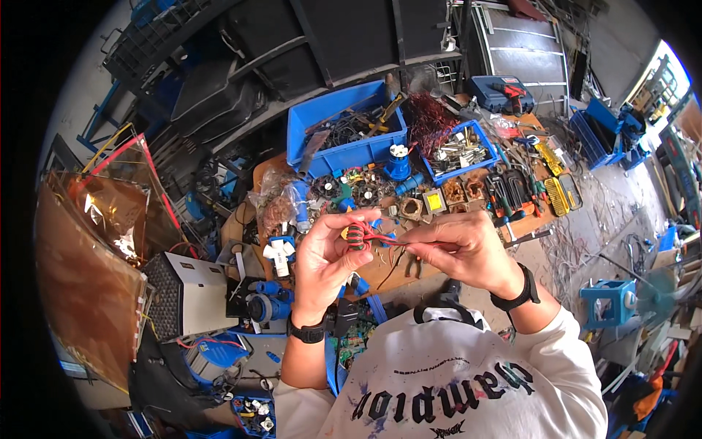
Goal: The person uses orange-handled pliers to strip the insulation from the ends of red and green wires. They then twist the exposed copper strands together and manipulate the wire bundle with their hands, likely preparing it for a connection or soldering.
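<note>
A small ring-like coil point(355, 236), wound with red and dark wire, is held up over the workbench. The fingers and thumb of my left hand point(322, 256) close around it from the left. From the coil a red wire point(382, 238) runs to the right, and the fingertips of my right hand point(464, 249) pinch its far part. Whether the wire's end lies inside that pinch is hidden. A thin dark lead hangs below the wire between my hands. Beneath, pliers point(414, 267) lie on the wooden bench top point(384, 274).
Behind my hands stand a large blue bin point(347, 155) of scrap and a smaller blue tray point(459, 175) of metal parts. Hand tools point(512, 194) and a yellow bit case point(561, 194) lie at the right. A white-topped box point(197, 293) and blue plugs point(269, 307) are at the left.
</note>
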Demonstrator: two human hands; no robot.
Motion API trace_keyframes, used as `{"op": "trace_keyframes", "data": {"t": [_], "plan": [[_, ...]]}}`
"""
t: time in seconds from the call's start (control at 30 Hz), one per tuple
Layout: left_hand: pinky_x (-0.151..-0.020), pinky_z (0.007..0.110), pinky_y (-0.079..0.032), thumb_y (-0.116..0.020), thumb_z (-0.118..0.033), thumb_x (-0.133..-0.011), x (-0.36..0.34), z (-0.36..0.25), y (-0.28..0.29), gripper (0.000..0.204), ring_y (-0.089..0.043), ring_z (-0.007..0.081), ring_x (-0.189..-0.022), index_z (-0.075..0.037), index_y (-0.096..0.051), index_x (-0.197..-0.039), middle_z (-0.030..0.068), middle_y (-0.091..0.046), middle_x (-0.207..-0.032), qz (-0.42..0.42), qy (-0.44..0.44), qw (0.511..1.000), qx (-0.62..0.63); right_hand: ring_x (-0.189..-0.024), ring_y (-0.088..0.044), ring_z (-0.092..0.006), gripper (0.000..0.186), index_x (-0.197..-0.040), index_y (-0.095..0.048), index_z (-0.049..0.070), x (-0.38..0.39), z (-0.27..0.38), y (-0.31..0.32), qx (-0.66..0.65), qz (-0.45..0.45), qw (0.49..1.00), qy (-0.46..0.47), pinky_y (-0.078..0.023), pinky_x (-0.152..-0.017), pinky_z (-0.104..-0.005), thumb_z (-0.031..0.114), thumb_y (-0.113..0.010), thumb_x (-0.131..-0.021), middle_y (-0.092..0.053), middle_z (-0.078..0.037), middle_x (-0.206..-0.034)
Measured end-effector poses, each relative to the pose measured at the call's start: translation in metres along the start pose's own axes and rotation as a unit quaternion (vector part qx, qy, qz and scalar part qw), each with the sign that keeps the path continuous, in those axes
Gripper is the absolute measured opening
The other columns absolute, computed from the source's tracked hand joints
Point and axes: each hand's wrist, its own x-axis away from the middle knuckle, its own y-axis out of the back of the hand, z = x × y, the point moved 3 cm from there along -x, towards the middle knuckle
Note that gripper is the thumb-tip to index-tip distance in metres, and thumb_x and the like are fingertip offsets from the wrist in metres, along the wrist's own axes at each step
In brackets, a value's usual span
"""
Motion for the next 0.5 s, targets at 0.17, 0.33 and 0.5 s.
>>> {"op": "trace_keyframes", "data": {"t": [0.17,0.33,0.5], "plan": [[-0.089,0.029,-0.051,-0.068,0.008,-0.08,0.005,0.004,0.001,0.04,-0.059,0.0208,-0.112,-0.004,-0.051,-0.115,0.0192,-0.056,-0.126,0.011,0.01,1.0,0.007,-0.062,-0.066,-0.0199,0.011,-0.089,-0.073,0.003,0.003,0.007,-0.006,0.048,0.004,0.999,0.007,-0.051,-0.055,-0.0286,0.003,-0.072,-0.078,-0.069,-0.01,-0.075],[-0.083,0.026,-0.053,-0.07,0.007,-0.08,0.009,0.004,-0.004,0.041,-0.061,0.018,-0.106,-0.003,-0.051,-0.115,0.0187,-0.057,-0.124,0.015,0.019,1.0,-0.012,-0.061,-0.066,-0.0205,0.011,-0.089,-0.072,0.004,0.006,0.01,-0.008,0.058,-0.014,0.998,-0.008,-0.051,-0.055,-0.0293,0.003,-0.071,-0.078,-0.069,-0.01,-0.074],[-0.082,0.026,-0.054,-0.07,0.005,-0.081,0.015,0.006,-0.009,0.041,-0.061,0.0147,-0.102,-0.002,-0.051,-0.116,0.0172,-0.059,-0.122,0.019,0.03,0.995,-0.094,-0.068,-0.067,-0.0273,0.01,-0.085,-0.069,0.005,0.004,0.017,-0.02,0.1,0.017,0.995,-0.005,-0.053,-0.059,-0.0351,0.011,-0.071,-0.078,-0.069,-0.012,-0.078]]}}
